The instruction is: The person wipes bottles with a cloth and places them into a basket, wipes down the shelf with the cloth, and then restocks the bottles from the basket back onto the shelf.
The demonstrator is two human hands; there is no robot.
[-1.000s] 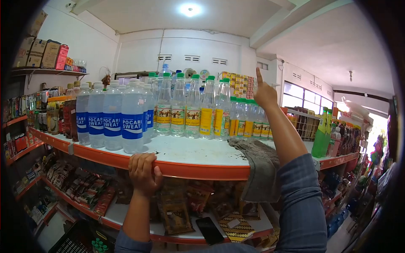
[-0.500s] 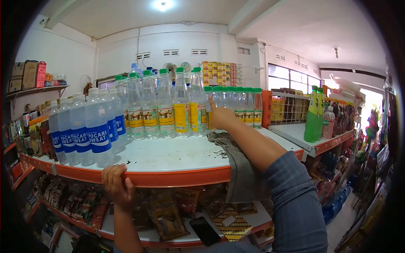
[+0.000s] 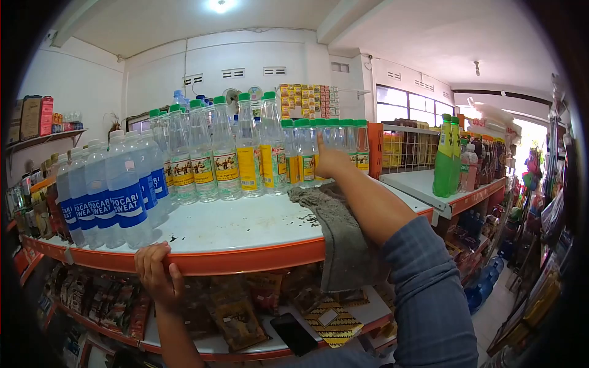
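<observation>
Left hand (image 3: 161,275): you're resting it unclenched on the shelf edge (image 3: 245,260), lower left.
Right hand (image 3: 334,163): pointing up near bottles (image 3: 305,147), centre; grip unclear.

Place: a shop
Orange-edged shelf (image 3: 227,228): blue-labelled bottles (image 3: 129,211) and green-capped bottles (image 3: 226,170) in rows
Beneath it: packaged goods (image 3: 236,322)
Behind it: small packets (image 3: 302,98) in rows
Right of it: more bottles (image 3: 443,162)

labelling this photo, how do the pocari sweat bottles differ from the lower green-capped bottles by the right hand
The Pocari Sweat bottles have white caps; the lower green-capped bottles have green ones. Pocari Sweat labels are blue; the lower green-capped bottles' labels show yellow. Both stand upright on the white shelf.
</observation>
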